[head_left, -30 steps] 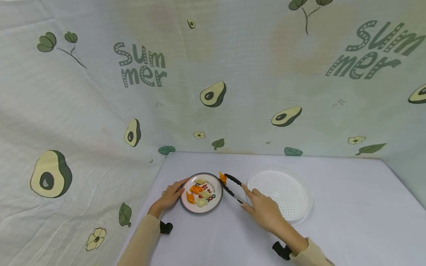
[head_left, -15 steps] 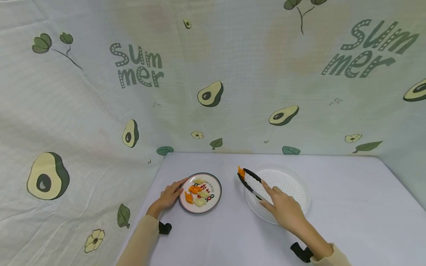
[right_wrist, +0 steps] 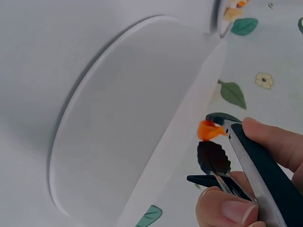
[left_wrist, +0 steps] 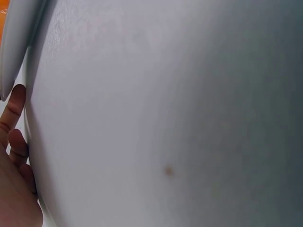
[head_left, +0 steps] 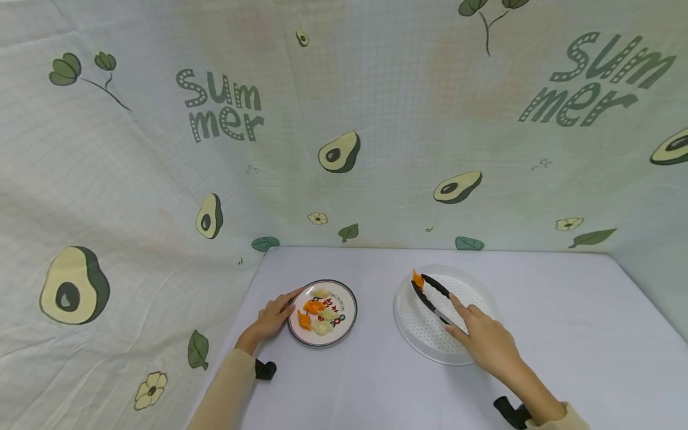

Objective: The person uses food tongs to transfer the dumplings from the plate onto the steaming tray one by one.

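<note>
My right hand (head_left: 486, 340) grips black tongs (head_left: 432, 295) over the white perforated tray (head_left: 481, 343). An orange food piece (head_left: 416, 278) is clamped in the tong tips above the tray's left part. In the right wrist view the tongs (right_wrist: 246, 156) pinch the orange piece (right_wrist: 209, 129) beside the tray (right_wrist: 128, 123). My left hand (head_left: 273, 315) rests against the left rim of a small patterned plate (head_left: 346, 325). The plate carries several orange and pale food pieces (head_left: 318, 312). In the left wrist view the fingertips (left_wrist: 13, 127) touch the plate's edge (left_wrist: 14, 52).
A white tablecloth (head_left: 371, 382) covers the table. An avocado-print cloth backdrop (head_left: 344, 131) stands behind and to the left. The table's right part (head_left: 580, 334) lies beyond the tray.
My right hand has carried the tongs and the orange piece rightward, from beside the plate to above the white tray. The left hand has stayed on the plate's rim.
</note>
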Available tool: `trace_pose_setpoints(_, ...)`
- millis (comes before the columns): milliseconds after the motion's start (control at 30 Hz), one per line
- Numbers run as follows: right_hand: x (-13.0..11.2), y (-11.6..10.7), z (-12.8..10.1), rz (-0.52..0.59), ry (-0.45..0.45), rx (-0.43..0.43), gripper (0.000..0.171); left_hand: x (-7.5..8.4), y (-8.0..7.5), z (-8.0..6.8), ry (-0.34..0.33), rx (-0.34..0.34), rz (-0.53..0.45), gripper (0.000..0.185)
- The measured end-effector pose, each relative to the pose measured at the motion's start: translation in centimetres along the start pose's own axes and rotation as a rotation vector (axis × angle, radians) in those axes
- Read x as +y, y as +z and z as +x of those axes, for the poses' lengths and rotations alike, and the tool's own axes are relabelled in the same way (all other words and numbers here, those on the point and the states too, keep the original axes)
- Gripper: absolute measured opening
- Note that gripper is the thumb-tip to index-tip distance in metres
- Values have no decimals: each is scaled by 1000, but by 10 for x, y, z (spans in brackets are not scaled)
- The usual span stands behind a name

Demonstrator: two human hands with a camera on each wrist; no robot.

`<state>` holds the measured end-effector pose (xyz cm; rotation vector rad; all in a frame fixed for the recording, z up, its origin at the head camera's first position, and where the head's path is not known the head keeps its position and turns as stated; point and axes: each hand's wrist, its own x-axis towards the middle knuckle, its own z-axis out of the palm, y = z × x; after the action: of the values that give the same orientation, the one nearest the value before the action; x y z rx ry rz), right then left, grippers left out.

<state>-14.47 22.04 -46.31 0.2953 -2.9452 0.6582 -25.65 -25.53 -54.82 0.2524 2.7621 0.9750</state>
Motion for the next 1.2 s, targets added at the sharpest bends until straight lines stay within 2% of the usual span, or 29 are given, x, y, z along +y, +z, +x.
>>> trace_pose_setpoints(267,15,1,4,-16,33,-70,67,0,0,-1,-1,2,-2,49)
trace_pose_setpoints(600,23,3,10,-21,83,-153,68,-1,-1,0,7,5,-11,48)
trace_pose_setpoints(1200,25,0,8,-5,107,-157,72,0,0,0,-7,8,-23,48)
